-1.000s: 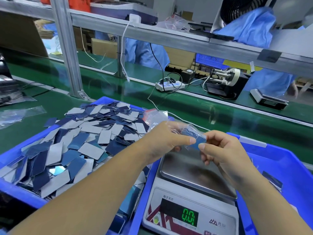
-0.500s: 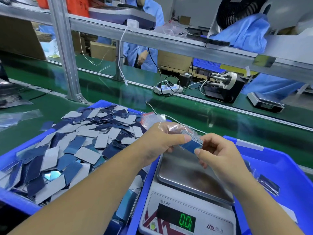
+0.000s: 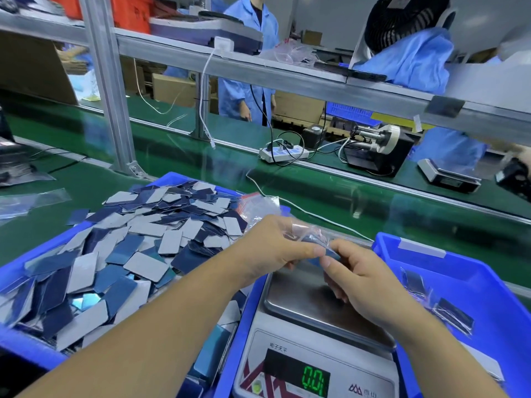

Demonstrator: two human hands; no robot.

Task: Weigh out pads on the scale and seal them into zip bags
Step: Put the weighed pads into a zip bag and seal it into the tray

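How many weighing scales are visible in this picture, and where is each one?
2. One scale is right below the hands, between the two blue bins, showing 0.0. A second scale sits on the far side of the green conveyor, at right. Others may be hidden.

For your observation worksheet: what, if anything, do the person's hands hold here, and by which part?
Both hands pinch one small clear zip bag with blue pads inside, above the scale. The left hand and right hand meet at its near edge, thumbs almost touching.

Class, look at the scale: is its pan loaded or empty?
Empty. The scale's pan is bare steel, the display shows 0.0, and both hands hold the bag above it.
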